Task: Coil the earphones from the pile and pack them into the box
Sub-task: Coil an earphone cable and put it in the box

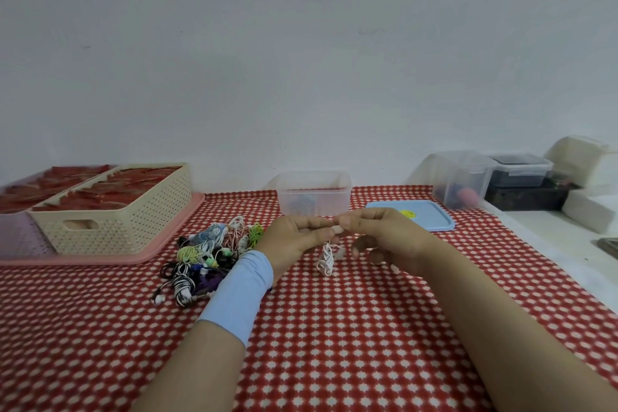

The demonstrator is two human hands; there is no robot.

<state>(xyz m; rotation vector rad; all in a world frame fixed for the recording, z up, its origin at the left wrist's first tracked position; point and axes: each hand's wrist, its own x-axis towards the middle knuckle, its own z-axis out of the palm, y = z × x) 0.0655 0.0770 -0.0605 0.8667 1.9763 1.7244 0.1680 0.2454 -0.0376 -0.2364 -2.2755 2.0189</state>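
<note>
Head view: both hands meet just above the table (pixel 334 344), in front of the box (pixel 334 204). The left hand (pixel 294 237), with a pale blue band (pixel 237 291) on its wrist, has its fingers curled in on the white earphones (pixel 326 259). The right hand (pixel 384 237) pinches the same cord between thumb and forefinger, right against the left fingertips. A short bunch of white loops hangs below the two hands, its lowest loops at or just above the cloth. How many turns are wound, and where the earbuds and plug sit, is too blurred to tell.

The pile (pixel 207 254) of coloured earphones lies left of the left wrist. The box stands open behind the hands with something blue inside. Its lid (pixel 424 214) lies flat to its right. A basket (pixel 113 211) stands on a pink tray (pixel 100 259) at far left.

The step looks like winding or tying off this coil. To do it well, I would hold the loops firm in the left hand so they stay even. The right hand should feed the free end round the middle under light tension, then tuck it in. A slack wrap would likely spring open in the box. Pulling hard risks kinking the thin cord.
</note>
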